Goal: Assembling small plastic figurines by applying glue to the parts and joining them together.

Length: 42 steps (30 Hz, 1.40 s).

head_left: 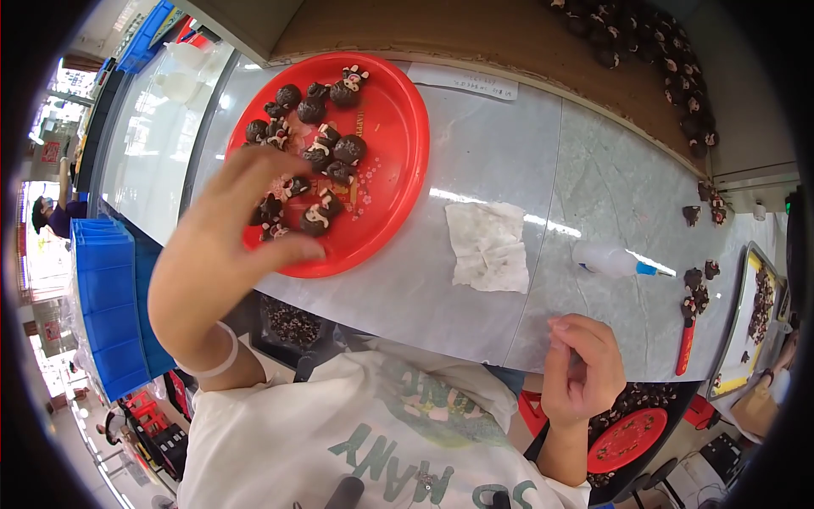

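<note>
Head view, from the left: stacked blue crates [108, 297] stand beyond the worktop's left end, with a street scene past them too blurred to read. On the pale marble worktop [543, 170], near its left end, sits a round red plate [392, 161] holding dark chocolate balls [326, 144], several topped with white and pink bits. The left hand [225, 246] hangs over the plate's near-left rim, fingers curled down onto the balls there; it hides what lies beneath, so whether it pinches one cannot be told. A white band circles that wrist. Right of the plate a crumpled white paper towel [489, 246] lies flat mid-worktop. A white paper label [465, 82] rests at the far edge, its print too small to make out. Farther right lies a white squeeze bottle [612, 260] with a blue tip, on its side. The right hand [583, 369] hovers at the near edge, fingertips drawn together, seemingly holding nothing. Loose balls and a red tool [685, 345] lie near the right end, beside a metal tray [746, 322] cut off by the rim. More balls [670, 64] crowd a brown board at the far right corner.
</note>
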Motion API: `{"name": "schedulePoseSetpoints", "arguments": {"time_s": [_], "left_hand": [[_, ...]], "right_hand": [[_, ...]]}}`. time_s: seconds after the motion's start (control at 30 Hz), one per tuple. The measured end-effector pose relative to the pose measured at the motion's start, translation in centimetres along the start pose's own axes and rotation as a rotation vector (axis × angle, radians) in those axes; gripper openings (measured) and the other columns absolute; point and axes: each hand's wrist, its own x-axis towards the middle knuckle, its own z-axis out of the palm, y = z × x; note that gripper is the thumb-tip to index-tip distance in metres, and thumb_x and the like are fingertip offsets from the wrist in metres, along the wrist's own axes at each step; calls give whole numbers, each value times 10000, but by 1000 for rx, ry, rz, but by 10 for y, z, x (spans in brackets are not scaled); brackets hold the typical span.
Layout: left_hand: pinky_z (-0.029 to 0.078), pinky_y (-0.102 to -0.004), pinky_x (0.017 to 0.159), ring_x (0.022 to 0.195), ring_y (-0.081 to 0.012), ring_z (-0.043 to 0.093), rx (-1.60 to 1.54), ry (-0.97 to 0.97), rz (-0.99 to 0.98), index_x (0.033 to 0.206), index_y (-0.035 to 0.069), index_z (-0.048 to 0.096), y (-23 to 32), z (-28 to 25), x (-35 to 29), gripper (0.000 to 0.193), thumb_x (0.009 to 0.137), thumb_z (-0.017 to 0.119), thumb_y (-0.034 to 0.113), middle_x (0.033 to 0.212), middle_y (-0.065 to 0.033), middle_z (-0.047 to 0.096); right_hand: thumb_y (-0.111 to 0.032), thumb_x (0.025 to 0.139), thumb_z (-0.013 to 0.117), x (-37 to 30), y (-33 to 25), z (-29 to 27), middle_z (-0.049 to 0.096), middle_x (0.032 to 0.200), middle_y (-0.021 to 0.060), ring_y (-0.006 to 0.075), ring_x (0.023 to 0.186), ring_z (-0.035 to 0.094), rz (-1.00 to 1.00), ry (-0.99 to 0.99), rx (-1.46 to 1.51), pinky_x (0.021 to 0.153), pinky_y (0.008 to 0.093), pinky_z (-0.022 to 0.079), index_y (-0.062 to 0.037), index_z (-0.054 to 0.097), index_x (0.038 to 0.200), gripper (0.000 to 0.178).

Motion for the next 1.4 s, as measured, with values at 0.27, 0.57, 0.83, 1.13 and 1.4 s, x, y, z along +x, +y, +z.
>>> {"name": "schedulePoseSetpoints", "arguments": {"time_s": [0.27, 0.57, 0.83, 1.13, 1.4], "left_hand": [[414, -366, 794, 943, -315, 508, 38, 96, -15, 1061, 56, 510, -16, 18, 16, 362, 715, 614, 69, 1089, -109, 475], [455, -339, 702, 813, -288, 562, -74, 143, 199, 1020, 41, 530, -20, 29, 36, 265, 760, 579, 61, 1050, -108, 515], [453, -282, 691, 790, -218, 576, -59, 101, 334, 990, 22, 563, -4, -21, 94, 238, 795, 571, 159, 886, -103, 609], [380, -339, 887, 1032, -263, 484, 84, 117, 810, 1129, 116, 500, 51, 62, 272, 293, 841, 509, 170, 1101, -104, 524], [402, -334, 784, 925, -243, 505, 87, 115, 789, 928, 66, 488, 100, 79, 293, 203, 754, 590, 92, 983, -101, 536]], "right_hand": [[143, 671, 524, 0, -2, -1, 591, 758, 147, 188, 643, 577, -3, -9, -13, 513, 219, 440, 31, 558, 814, 185], [139, 665, 527, 3, 0, 1, 593, 747, 145, 183, 622, 572, -38, 11, -19, 497, 218, 433, 26, 561, 814, 189], [121, 642, 537, 4, -4, 0, 600, 736, 137, 186, 587, 569, -14, 23, -38, 479, 223, 423, 15, 574, 782, 180], [113, 617, 540, 5, -2, -1, 609, 720, 134, 202, 564, 573, -37, 61, -12, 481, 238, 438, 10, 575, 771, 188], [96, 550, 579, 5, 0, -8, 602, 707, 118, 221, 539, 565, -9, 66, 31, 453, 267, 444, 9, 595, 766, 233]]}}
